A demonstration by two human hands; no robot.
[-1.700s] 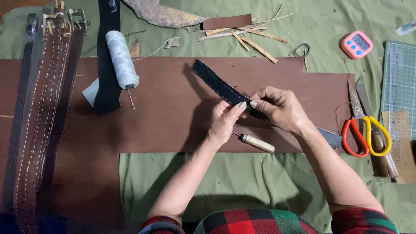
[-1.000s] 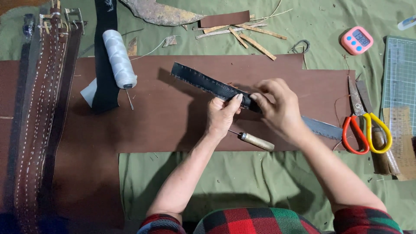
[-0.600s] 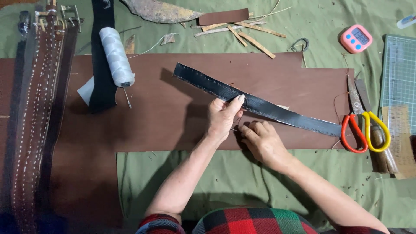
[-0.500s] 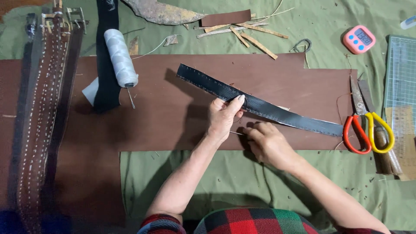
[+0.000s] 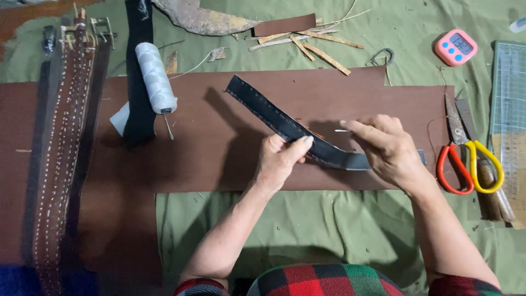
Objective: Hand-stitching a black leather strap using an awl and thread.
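Observation:
A long black leather strap [image 5: 274, 115] with stitch holes along its edge lies slantwise over a brown leather sheet [image 5: 208, 148]. The strap's far left end is raised off the sheet. My left hand [image 5: 279, 161] pinches the strap near its middle from below. My right hand [image 5: 386, 148] is closed over the strap's right part and holds an awl [image 5: 341, 130]. Only the awl's thin metal tip shows, pointing left just above the strap; the handle is hidden in my fist.
A white thread spool [image 5: 156, 77] and several stitched belts [image 5: 66, 142] lie at the left. Orange-and-yellow scissors [image 5: 466, 164], a pink timer [image 5: 456, 46] and a cutting mat [image 5: 509, 98] are at the right. Wood and leather scraps [image 5: 307, 38] lie at the back.
My right hand took the awl off the sheet and came back up over the strap. The strap, laid out flat a moment ago, is now lifted at its left end.

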